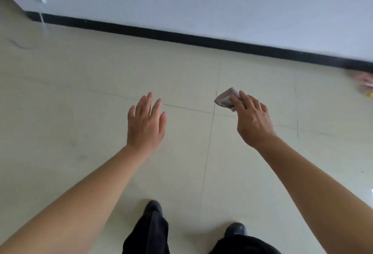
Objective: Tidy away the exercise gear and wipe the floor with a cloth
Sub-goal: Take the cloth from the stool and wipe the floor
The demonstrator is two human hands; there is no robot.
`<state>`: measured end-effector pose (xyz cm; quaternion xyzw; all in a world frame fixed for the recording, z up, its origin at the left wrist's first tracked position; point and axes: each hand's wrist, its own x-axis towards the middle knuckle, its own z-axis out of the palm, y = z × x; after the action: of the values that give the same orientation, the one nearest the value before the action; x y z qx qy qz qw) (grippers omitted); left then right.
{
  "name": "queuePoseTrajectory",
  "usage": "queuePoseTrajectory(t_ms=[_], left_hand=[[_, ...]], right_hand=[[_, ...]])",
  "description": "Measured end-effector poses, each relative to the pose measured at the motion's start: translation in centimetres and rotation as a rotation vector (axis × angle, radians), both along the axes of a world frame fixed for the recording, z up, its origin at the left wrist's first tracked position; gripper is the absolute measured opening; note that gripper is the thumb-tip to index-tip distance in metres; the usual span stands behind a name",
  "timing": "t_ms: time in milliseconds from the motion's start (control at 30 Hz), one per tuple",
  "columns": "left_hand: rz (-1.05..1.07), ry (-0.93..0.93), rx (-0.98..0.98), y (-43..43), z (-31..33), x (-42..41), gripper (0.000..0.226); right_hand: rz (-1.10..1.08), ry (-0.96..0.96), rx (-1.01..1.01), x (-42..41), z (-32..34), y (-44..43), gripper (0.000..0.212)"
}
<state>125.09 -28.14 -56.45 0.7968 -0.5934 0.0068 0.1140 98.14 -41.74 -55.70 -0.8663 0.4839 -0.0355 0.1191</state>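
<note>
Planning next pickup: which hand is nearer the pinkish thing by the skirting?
Right. The right hand, gripping the cloth, is left of the pinkish thing; the left hand farther left.

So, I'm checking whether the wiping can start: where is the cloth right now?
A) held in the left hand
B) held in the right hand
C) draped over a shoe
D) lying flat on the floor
B: the right hand holds the folded cloth with its fingers curled over it, while the left hand is spread and holds nothing.
</note>
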Motion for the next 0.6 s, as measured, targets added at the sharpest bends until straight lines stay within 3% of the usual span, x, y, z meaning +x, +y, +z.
queuePoseTrajectory(t_ms=[133, 300, 433, 600], left_hand=[[0.106, -0.092, -0.177, 2.0, 23.3, 3.7, 0.051], [0.250, -0.263, -0.400, 9.3, 42.0, 8.6, 0.050], [0.473, -0.314, -0.506, 18.7, 47.7, 12.9, 0.052], [0.657, -0.383, -0.448, 33.6, 50.2, 22.3, 0.056]], right_hand=[[0.124, -0.185, -0.167, 7.1, 22.4, -1.7, 0.070], [0.323, -0.475, -0.368, 16.8, 40.8, 0.1, 0.064], [0.487, -0.634, -0.428, 26.7, 47.8, 6.3, 0.055], [0.703, -0.777, -0.402, 41.8, 49.5, 19.4, 0.059]])
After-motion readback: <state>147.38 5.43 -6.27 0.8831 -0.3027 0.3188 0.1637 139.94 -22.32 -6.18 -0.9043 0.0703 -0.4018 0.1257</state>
